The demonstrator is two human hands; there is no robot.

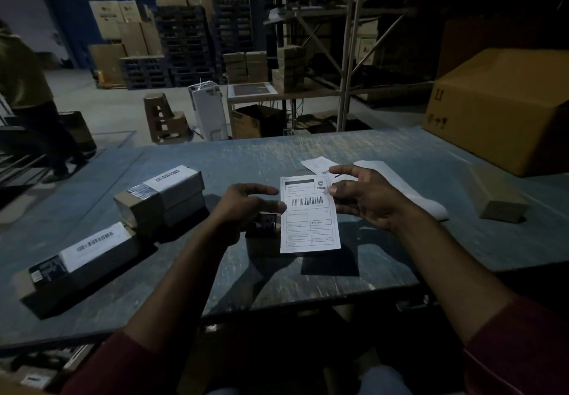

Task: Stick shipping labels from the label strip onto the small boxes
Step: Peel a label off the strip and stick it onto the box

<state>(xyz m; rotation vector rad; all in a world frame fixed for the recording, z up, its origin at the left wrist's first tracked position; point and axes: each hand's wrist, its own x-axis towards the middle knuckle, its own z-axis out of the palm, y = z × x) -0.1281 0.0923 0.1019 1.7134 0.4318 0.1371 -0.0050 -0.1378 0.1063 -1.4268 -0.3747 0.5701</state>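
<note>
At the centre of the frame a shipping label [309, 214] hangs upright between both hands, printed side toward the camera, barcode in its upper half. The right hand [366, 197] pinches its upper right edge between thumb and forefinger, the other fingers spread loose; the left hand [246, 202] touches the left edge with thumb and fingertips, half open, steadying rather than gripping hard. Just below and behind the label a small dark box [264, 225] sits on the grey table [308, 274], partly hidden by the left wrist; it looks like the next one to be labelled. To do this step well, I would lower the label flat over that box's top face, square its edges first, set one edge down, then smooth across with the fingers so no crease or bubble forms. Whether the backing is already off cannot be told. The label strip [400, 183] lies on the table right of centre, behind the right hand. At left, three small boxes already carry labels: two stacked [166, 196] and one nearer [80, 265]. One unlabelled small box [497, 199] waits at the right.
</note>
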